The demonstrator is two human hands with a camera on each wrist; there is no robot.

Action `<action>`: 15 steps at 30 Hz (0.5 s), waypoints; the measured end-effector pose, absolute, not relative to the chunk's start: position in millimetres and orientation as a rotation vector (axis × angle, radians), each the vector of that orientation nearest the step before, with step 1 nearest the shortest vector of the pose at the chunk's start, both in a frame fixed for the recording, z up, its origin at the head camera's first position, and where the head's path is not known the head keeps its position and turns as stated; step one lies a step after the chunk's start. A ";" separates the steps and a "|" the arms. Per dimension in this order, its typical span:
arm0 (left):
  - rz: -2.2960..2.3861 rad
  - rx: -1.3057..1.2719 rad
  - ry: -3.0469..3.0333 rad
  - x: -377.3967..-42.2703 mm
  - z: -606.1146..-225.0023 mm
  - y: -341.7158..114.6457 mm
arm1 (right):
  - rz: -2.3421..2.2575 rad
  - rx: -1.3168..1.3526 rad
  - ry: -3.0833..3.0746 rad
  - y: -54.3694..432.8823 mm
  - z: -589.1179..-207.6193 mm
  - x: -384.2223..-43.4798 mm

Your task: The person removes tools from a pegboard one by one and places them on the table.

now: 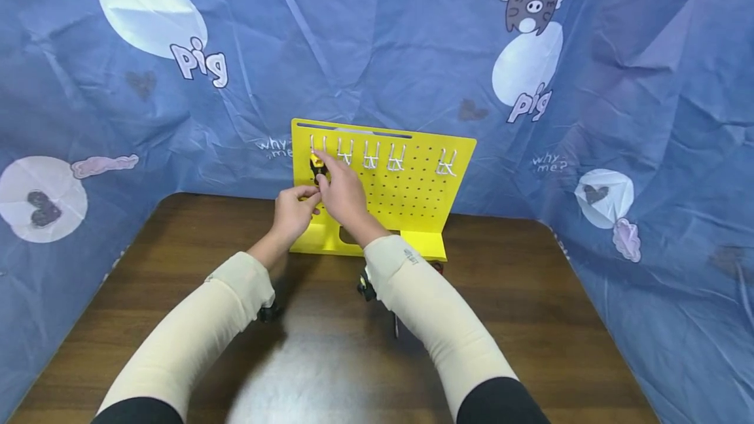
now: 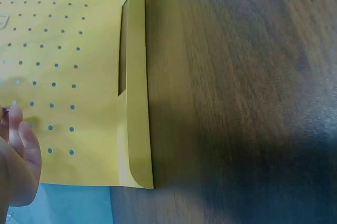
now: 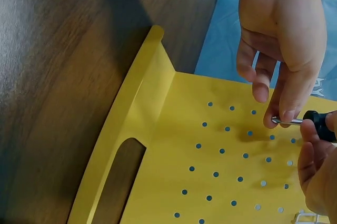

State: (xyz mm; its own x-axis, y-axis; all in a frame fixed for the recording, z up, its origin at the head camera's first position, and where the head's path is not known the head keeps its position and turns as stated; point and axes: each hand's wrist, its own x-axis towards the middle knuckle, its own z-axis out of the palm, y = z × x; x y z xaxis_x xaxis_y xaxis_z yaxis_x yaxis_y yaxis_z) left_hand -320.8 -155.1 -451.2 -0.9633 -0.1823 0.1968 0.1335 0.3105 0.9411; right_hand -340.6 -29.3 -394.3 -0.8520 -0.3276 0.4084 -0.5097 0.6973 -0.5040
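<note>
A short screwdriver (image 1: 319,169) with a black and yellow handle is held in front of the upper left of a yellow pegboard (image 1: 412,208), near the leftmost hook. My right hand (image 1: 346,196) grips its handle from the right. My left hand (image 1: 292,213), below it, pinches the metal shaft (image 3: 288,121) near the tip between thumb and forefinger. In the right wrist view, the left hand's other fingers hang loosely bent. Only the left hand's fingers (image 2: 26,147) and part of its palm show at the edge of the left wrist view.
Several white wire hooks (image 1: 370,156) line the board's upper part. The board stands on a brown wooden table (image 1: 501,319), before a blue patterned cloth (image 1: 377,51). A black object with a yellow spot (image 1: 366,285) and a thin metal rod (image 1: 396,326) show beside my right sleeve.
</note>
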 end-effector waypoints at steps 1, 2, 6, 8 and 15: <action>-1.712 0.041 -2.311 -318.9 -450.0 -155.8 | 0.919 0.669 -2.611 -29.4 -393.7 -340.0; -1.723 0.037 -2.306 -317.2 -448.9 -156.6 | 0.940 0.673 -2.601 -29.6 -393.0 -339.6; -1.722 0.010 -2.302 -311.8 -446.1 -158.9 | 1.014 0.674 -2.586 -30.5 -390.9 -337.9; -1.711 0.008 -2.298 -309.4 -445.2 -159.7 | 1.034 0.674 -2.591 -30.8 -390.2 -337.3; -1.653 0.027 -2.303 -298.6 -439.1 -162.7 | 1.068 0.707 -2.597 -31.3 -383.6 -334.2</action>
